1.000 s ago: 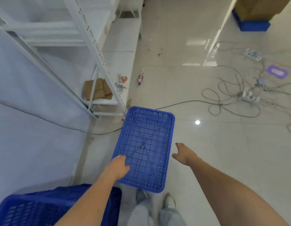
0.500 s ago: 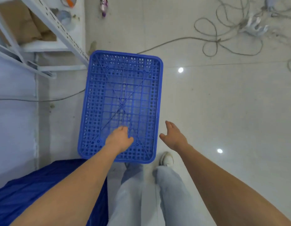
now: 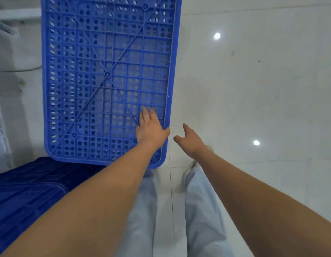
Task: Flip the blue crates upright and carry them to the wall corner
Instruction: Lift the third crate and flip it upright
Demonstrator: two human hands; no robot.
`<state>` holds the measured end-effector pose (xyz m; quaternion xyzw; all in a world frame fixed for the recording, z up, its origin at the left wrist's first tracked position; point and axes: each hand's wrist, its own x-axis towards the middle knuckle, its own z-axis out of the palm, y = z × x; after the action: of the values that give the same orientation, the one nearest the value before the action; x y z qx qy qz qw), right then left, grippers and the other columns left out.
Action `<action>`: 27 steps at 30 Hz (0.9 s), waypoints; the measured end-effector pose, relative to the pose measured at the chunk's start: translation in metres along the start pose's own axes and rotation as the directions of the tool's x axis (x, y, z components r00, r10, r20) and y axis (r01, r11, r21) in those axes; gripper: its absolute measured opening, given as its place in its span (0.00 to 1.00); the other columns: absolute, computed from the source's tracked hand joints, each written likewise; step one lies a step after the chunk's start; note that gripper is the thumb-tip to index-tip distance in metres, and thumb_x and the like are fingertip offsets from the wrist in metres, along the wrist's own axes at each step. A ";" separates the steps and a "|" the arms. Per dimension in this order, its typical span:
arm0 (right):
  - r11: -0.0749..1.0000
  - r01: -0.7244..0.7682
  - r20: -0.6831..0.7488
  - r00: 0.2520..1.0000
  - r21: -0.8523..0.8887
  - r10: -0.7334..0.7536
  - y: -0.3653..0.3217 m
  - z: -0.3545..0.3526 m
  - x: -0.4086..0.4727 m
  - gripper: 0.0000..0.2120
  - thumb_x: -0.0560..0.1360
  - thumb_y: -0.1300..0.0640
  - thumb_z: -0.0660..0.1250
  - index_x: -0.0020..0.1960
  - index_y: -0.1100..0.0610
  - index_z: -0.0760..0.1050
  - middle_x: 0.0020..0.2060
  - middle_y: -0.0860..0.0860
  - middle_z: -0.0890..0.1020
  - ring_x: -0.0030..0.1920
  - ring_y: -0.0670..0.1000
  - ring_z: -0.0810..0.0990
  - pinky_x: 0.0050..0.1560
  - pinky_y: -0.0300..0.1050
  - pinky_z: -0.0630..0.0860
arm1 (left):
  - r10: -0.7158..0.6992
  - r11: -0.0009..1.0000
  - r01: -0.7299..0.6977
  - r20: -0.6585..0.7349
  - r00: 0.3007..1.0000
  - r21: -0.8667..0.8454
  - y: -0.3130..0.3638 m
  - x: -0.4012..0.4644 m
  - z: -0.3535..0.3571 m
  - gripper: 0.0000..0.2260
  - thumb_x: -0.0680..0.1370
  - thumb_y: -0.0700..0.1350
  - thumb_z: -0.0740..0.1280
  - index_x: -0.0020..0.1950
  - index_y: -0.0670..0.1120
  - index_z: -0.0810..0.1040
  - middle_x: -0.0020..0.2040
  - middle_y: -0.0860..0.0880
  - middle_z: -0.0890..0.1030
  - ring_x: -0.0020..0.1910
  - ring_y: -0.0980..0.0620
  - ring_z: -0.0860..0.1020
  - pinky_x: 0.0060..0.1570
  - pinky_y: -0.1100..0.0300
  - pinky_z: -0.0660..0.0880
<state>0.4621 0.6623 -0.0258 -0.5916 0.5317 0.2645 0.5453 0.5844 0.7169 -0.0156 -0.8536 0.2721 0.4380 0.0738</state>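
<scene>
A blue crate (image 3: 107, 75) lies upside down on the white floor, its perforated, ribbed bottom facing up. My left hand (image 3: 149, 127) rests flat on the near right part of that bottom, fingers spread, thumb at the right rim. Just right of the rim my right hand (image 3: 190, 139) hovers over the floor, fingers apart, holding nothing. A second, darker blue crate (image 3: 29, 193) sits at the lower left, partly hidden by my left forearm.
White glossy floor tiles (image 3: 263, 89) stretch to the right, with two light reflections. A white wall and a shelf frame (image 3: 10, 17) stand at the upper left, with a thin cable running along the floor. My legs and a shoe show below the crate.
The view has dropped closer to the overturned crate. My left hand has slid right across its bottom and spread its fingers; my right hand has come close to the right rim.
</scene>
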 end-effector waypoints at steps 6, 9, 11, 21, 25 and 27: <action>1.000 0.011 0.042 0.999 -0.015 -0.010 0.037 -0.006 0.025 0.34 0.77 0.51 0.59 0.77 0.58 0.49 0.77 0.54 0.57 0.75 0.54 0.59 0.71 0.49 0.59 | -0.148 0.982 0.171 -0.224 0.963 0.083 0.040 0.018 0.040 0.45 0.75 0.56 0.67 0.76 0.37 0.42 0.77 0.35 0.44 0.77 0.37 0.45 0.72 0.45 0.57; 1.000 -0.011 0.042 0.999 0.003 0.011 0.054 -0.015 0.031 0.33 0.77 0.51 0.59 0.77 0.57 0.51 0.76 0.55 0.59 0.75 0.55 0.60 0.71 0.50 0.60 | -0.134 0.971 0.188 -0.318 0.939 0.146 0.042 0.021 0.043 0.38 0.76 0.49 0.67 0.76 0.37 0.47 0.77 0.34 0.48 0.77 0.37 0.50 0.69 0.46 0.62; 0.999 -0.037 0.047 0.998 0.021 0.035 0.065 -0.020 0.031 0.32 0.77 0.51 0.59 0.77 0.58 0.52 0.76 0.56 0.60 0.74 0.56 0.62 0.71 0.49 0.60 | -0.122 0.969 0.180 -0.308 0.943 0.167 0.042 0.019 0.040 0.39 0.75 0.49 0.69 0.76 0.37 0.49 0.77 0.33 0.50 0.76 0.36 0.51 0.67 0.46 0.65; 0.994 -0.109 0.074 0.992 0.023 0.107 0.095 -0.046 0.016 0.30 0.77 0.51 0.59 0.76 0.58 0.57 0.73 0.57 0.66 0.71 0.57 0.67 0.68 0.49 0.64 | -0.152 0.985 0.169 -0.251 0.956 0.044 0.062 0.001 0.019 0.33 0.74 0.46 0.71 0.70 0.39 0.55 0.77 0.33 0.50 0.76 0.35 0.51 0.58 0.48 0.73; 0.992 -0.117 0.049 0.992 0.044 0.115 0.094 -0.062 0.014 0.29 0.77 0.51 0.59 0.75 0.59 0.58 0.72 0.57 0.67 0.70 0.57 0.68 0.67 0.49 0.66 | -0.149 0.989 0.142 -0.284 0.947 -0.047 0.080 -0.019 0.002 0.32 0.71 0.49 0.73 0.67 0.42 0.59 0.76 0.36 0.55 0.75 0.37 0.56 0.52 0.46 0.75; 0.989 -0.135 0.015 0.991 0.052 0.135 0.095 -0.073 0.015 0.29 0.76 0.51 0.60 0.74 0.60 0.59 0.71 0.58 0.69 0.69 0.57 0.70 0.65 0.49 0.66 | -0.137 0.989 0.114 -0.307 0.942 -0.093 0.091 -0.027 -0.007 0.31 0.70 0.50 0.73 0.65 0.42 0.60 0.73 0.36 0.61 0.71 0.36 0.62 0.50 0.45 0.75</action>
<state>0.3598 0.6047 -0.0541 -0.5383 0.5741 0.2900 0.5446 0.5287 0.6491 0.0205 -0.9299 0.2091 0.3015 0.0259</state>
